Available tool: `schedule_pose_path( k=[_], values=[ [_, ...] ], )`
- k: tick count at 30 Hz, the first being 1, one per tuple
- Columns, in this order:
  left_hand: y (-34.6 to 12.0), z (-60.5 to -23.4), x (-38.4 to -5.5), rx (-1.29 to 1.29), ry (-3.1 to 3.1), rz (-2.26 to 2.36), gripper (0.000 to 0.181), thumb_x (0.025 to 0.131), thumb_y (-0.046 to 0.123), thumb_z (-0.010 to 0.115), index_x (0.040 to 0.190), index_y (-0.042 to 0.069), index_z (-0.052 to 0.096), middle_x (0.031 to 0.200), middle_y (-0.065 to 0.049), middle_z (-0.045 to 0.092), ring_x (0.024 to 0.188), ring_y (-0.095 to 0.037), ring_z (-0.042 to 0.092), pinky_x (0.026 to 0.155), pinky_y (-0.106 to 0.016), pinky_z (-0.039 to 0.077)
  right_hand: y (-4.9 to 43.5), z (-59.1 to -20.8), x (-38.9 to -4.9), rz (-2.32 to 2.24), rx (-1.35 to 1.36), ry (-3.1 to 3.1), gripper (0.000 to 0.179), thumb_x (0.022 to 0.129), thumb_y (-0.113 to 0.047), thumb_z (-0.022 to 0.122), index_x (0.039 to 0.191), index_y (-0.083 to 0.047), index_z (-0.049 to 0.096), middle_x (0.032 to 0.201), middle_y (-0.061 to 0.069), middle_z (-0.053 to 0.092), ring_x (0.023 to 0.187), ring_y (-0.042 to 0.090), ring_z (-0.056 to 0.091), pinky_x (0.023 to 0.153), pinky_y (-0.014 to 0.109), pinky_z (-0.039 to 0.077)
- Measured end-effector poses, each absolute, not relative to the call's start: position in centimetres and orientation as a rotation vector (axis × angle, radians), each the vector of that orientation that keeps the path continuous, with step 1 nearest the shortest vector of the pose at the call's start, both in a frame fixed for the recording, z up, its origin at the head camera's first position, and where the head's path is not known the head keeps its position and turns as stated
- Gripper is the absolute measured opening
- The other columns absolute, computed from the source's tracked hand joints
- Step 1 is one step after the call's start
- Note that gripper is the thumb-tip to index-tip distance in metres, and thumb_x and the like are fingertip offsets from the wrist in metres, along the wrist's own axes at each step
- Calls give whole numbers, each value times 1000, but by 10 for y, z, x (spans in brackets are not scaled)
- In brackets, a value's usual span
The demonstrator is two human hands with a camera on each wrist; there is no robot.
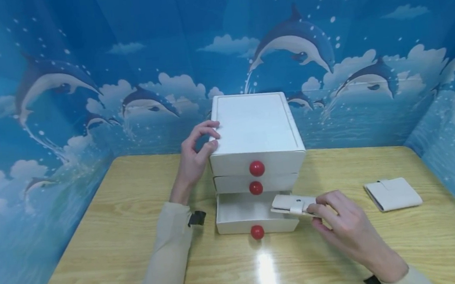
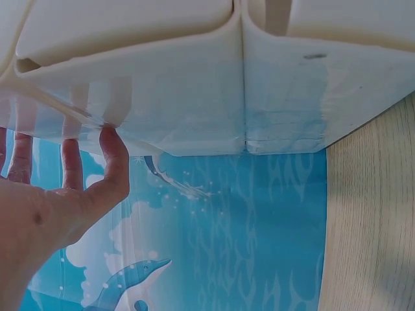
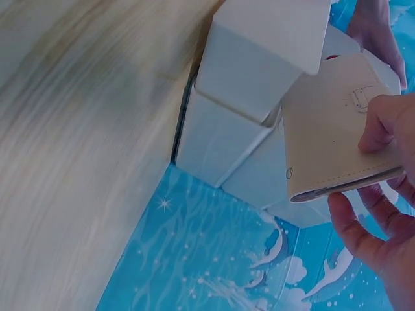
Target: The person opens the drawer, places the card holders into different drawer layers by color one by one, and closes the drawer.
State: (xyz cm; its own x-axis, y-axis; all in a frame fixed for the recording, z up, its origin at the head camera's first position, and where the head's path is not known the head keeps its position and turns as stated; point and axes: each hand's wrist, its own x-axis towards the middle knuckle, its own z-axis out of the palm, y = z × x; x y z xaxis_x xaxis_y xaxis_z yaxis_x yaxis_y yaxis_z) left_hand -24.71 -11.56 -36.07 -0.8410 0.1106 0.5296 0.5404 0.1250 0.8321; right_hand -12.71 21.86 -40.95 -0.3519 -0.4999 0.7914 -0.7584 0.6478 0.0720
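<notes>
A white cabinet of several small drawers [image 1: 253, 123] with red knobs stands on the table, its bottom drawer [image 1: 236, 226] pulled out. My left hand [image 1: 197, 152] rests against the cabinet's upper left edge; in the left wrist view its fingertips [image 2: 111, 139] touch the white side wall. Between thumb and fingers, my right hand [image 1: 346, 222] pinches a cream wallet [image 1: 285, 202] with a snap strap. The wallet's far end is over the right side of the open drawer. In the right wrist view the wallet [image 3: 331, 136] is held by one edge, its cover folded closed.
Another cream wallet [image 1: 395, 193] lies on the wooden table [image 1: 129, 240] to the right of my right hand. The two upper drawers, with red knobs [image 1: 257, 168], are pushed in. A blue dolphin-print curtain [image 1: 183, 40] surrounds the table at the back and sides.
</notes>
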Motion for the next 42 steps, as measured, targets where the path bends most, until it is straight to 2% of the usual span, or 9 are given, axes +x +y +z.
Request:
schedule_pose_path(
  k=[5,11,19,24,27,33,39,42],
  values=[
    [-116,-362,-248,-637,-2069,-1766,22,96,22,56,106,5,66,142,-6,61,145,-17,45,125,-54,26,211,-411,-128,403,1021,-2037,36,103,-24,44,86,-11,73,87,4,68,77,17,62,65,31,55],
    [-116,-363,-248,-647,-2062,-1777,23,96,22,56,106,5,66,142,-7,60,145,-17,45,124,-54,27,205,-413,-129,422,1082,-2106,27,99,-20,49,94,-11,74,91,4,68,79,17,63,67,30,56],
    [-116,-362,-248,-650,-2055,-1777,22,97,22,56,106,5,66,142,-6,61,144,-16,45,124,-54,27,191,-416,-135,418,1123,-2027,35,104,-21,44,95,-11,76,89,3,69,78,16,63,68,30,56],
    [-117,-362,-248,-655,-2045,-1780,21,97,20,56,106,4,66,142,-7,61,144,-18,45,125,-52,26,183,-417,-138,404,1158,-2084,19,92,-15,59,100,-11,76,92,3,70,83,16,65,73,33,58],
    [-117,-361,-248,-665,-2039,-1787,20,97,19,56,105,3,66,142,-8,60,145,-19,45,125,-52,26,179,-418,-141,399,1174,-2110,21,83,-12,67,101,-11,76,94,4,70,85,16,66,75,34,59],
    [-116,-362,-248,-674,-2038,-1800,20,97,19,56,106,3,66,142,-8,60,145,-18,45,125,-52,27,173,-419,-146,405,1196,-2106,23,80,-8,69,103,-10,75,95,5,70,84,18,66,73,32,59],
    [-116,-362,-249,-684,-2028,-1798,21,97,19,56,106,2,65,142,-8,60,145,-18,45,125,-53,27,169,-419,-148,391,1204,-2125,25,83,-11,69,107,-12,75,97,5,69,85,17,65,71,29,58],
    [-117,-362,-248,-683,-2025,-1797,21,97,19,56,106,2,65,142,-8,60,144,-18,45,124,-53,28,168,-420,-149,400,1208,-2141,26,81,-9,73,106,-12,75,98,5,68,85,16,64,71,28,58]
  ],
)
